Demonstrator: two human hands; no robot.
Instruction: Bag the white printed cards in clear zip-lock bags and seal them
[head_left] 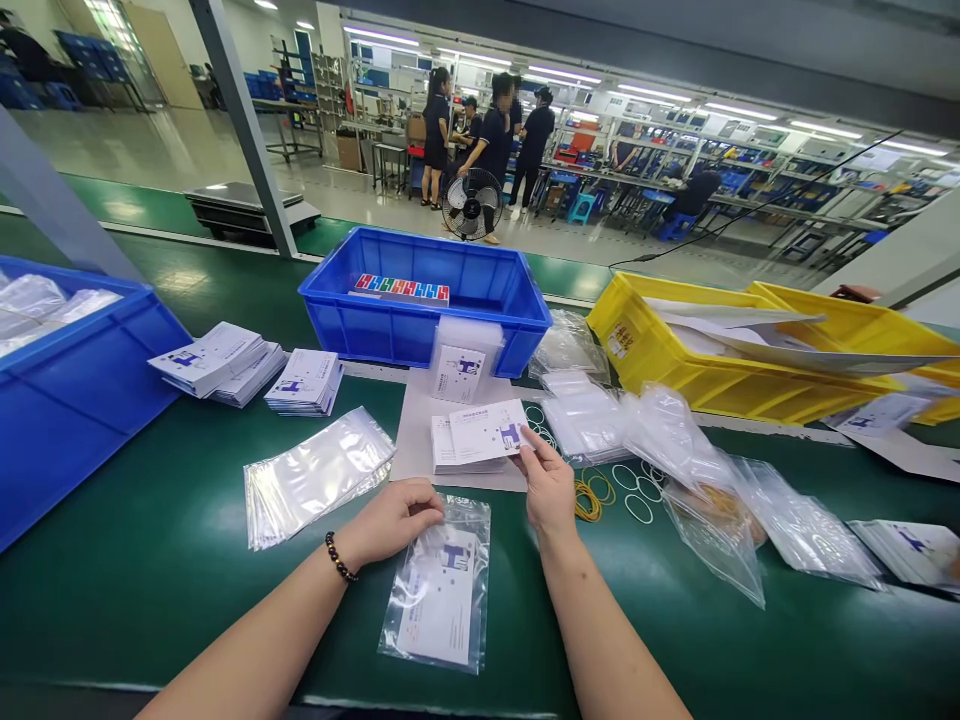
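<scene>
My right hand (546, 480) pinches the right edge of a white printed booklet (480, 432) with a purple figure on it. The booklet is over a stack of similar booklets (450, 462) on a pale sheet of card. My left hand (401, 520) has its fingers closed at the top edge of a see-through plastic bag (481, 590) lying on the green table. Inside that bag lies another booklet (439, 610). A fanned pile of plastic bags (315, 480) is left of my left hand. Rubber bands (589, 498) lie right of my right hand.
A blue bin (427, 345) with a leaning booklet packet (459, 375) stands ahead; another blue bin (75, 400) is at left. Two booklet piles (304, 382) lie between. Yellow bins (720, 380) and plastic bags (802, 515) are at right. People stand beyond a fan (472, 204).
</scene>
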